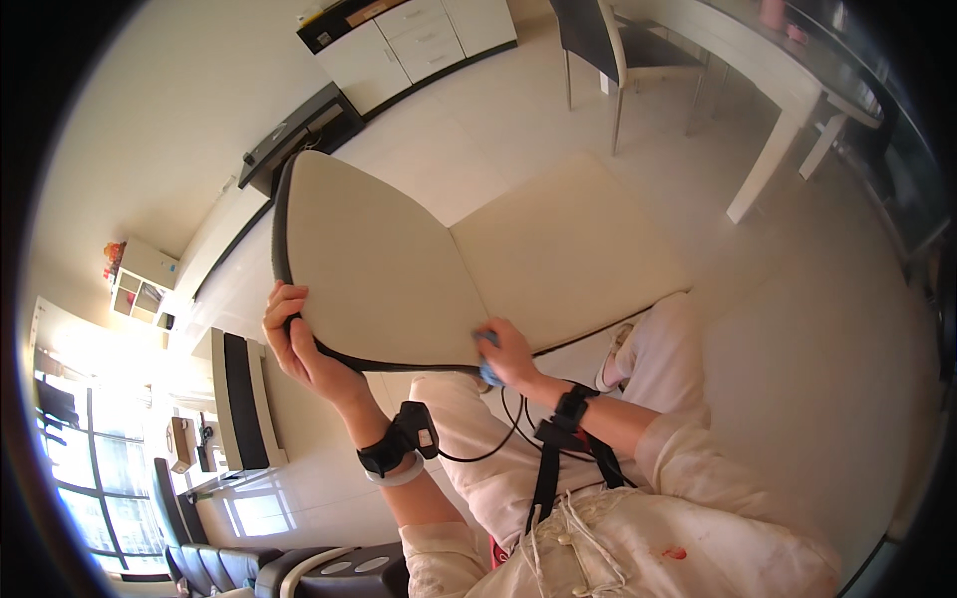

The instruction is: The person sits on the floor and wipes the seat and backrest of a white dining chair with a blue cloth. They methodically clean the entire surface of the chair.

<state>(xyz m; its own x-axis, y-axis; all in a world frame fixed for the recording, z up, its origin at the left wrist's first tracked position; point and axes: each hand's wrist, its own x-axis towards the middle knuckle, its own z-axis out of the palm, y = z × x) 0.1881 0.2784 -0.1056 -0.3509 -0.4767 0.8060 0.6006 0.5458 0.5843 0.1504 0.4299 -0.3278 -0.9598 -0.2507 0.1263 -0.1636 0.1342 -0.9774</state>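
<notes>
A chair with a cream padded backrest point(366, 261) and a cream seat point(561, 247) stands in front of me, dark piping along its edge. My left hand point(303, 344) grips the backrest's dark-trimmed outer edge, fingers curled over it. Near the corner where backrest and seat meet, my right hand point(512, 359) is closed on a blue cloth point(490, 362), which touches the chair's edge. Both wrists wear black straps, and a black device point(419, 430) sits on the left one. Thin black cables run between the wrists across my lap.
Another chair point(620, 60) and a white-legged table point(800, 97) stand at the upper right. White cabinets point(426, 45) and a low black unit point(306, 134) line the wall. Dark leather seating point(224, 560) is at the lower left, near a bright window point(112, 463).
</notes>
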